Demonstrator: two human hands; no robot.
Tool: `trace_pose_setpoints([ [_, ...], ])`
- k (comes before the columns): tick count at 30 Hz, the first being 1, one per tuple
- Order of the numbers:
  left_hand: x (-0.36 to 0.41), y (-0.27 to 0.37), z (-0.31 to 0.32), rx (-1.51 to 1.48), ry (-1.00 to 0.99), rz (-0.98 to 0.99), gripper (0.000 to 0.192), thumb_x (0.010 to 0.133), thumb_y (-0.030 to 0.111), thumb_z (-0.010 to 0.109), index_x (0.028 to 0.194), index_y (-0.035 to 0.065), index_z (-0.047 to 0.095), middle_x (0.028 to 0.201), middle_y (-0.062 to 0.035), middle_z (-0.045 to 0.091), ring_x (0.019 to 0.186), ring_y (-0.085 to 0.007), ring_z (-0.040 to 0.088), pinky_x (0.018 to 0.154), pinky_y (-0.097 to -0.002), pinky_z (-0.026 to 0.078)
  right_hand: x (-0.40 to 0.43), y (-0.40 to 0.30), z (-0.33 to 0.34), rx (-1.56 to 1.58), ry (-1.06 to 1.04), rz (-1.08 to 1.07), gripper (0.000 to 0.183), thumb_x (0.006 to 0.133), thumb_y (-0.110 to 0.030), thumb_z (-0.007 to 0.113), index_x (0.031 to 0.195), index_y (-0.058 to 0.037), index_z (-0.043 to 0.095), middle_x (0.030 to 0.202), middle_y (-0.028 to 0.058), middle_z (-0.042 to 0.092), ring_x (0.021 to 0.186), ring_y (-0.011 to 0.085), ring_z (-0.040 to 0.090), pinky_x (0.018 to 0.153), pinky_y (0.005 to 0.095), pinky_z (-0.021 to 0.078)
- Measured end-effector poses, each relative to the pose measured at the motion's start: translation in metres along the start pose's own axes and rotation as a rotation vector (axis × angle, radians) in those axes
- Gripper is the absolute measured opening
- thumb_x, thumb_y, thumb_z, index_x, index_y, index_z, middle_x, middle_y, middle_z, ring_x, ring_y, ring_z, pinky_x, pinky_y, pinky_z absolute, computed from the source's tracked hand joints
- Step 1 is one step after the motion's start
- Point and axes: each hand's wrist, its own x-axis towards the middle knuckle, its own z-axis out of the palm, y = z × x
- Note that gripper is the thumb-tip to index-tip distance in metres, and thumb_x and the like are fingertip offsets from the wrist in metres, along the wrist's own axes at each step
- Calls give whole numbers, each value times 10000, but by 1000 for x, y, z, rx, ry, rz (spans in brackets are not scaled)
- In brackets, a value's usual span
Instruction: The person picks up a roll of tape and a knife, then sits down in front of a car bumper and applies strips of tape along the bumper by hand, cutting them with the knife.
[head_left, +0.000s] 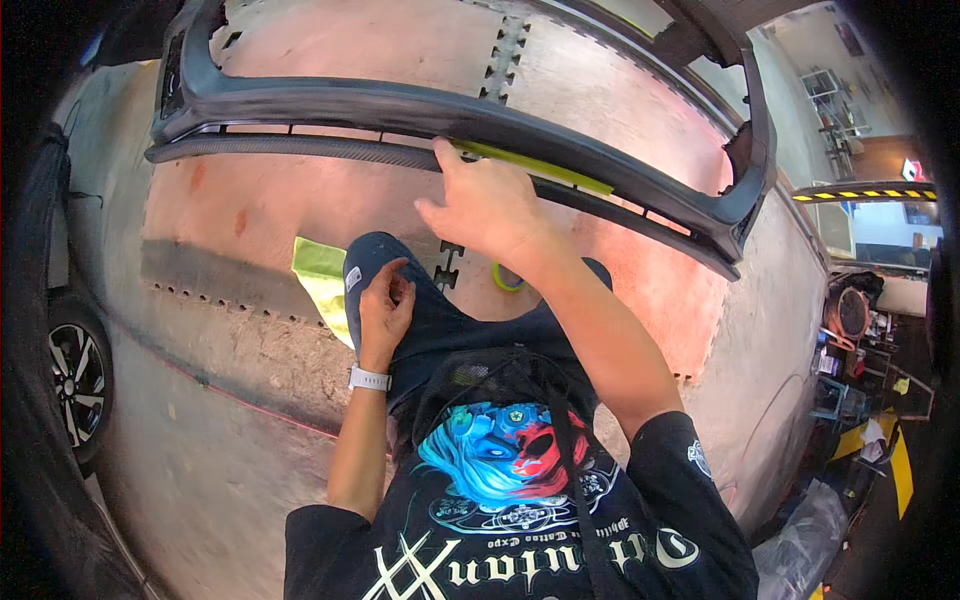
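Observation:
A black car bumper (322, 97) spans the space before me. Along its lower opening runs a trim strip (300, 148), carbon-patterned at the left. Yellow-green tape (536, 166) lies lengthwise on the bumper's edge. My right hand (487, 199) reaches over the trim, its index fingertip at the tape's left end and its thumb apart; its other fingers are partly hidden. My left hand (386, 304), below a pale wristwatch, hovers or rests over my left thigh with loosely bent fingers and holds nothing visible. A ring-shaped yellow-green tape roll (498, 277) is between my legs, partly behind my right forearm.
Interlocking foam mats (217, 199) cover part of the concrete floor (247, 480). A yellow-green cloth (319, 281) lies beside my left knee. A car wheel (73, 382) stands at the left. Plastic sheeting (802, 540) and cluttered equipment (851, 375) line the right side.

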Motion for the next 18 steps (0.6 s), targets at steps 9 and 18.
trace_pose_setpoints([
  [9, 4, -4, 7, 63, -37, 21, 381, 900, 75, 735, 1277, 36, 692, 817, -76, 659, 689, -177, 655, 665, -315, 533, -71, 90, -15, -106, 75, 236, 641, 906, -347, 681, 1486, -113, 539, 857, 206, 755, 862, 442, 741, 822, 536, 588],
  [18, 1, 7, 11, 42, 97, 91, 374, 860, 79, 788, 1227, 55, 719, 872, -95, 677, 761, -203, 668, 731, -325, 537, -117, 163, -18, -42, 174, 290, 596, 914, -314, 674, 1464, -109, 578, 872, 204, 758, 880, 438, 737, 840, 539, 570],
])
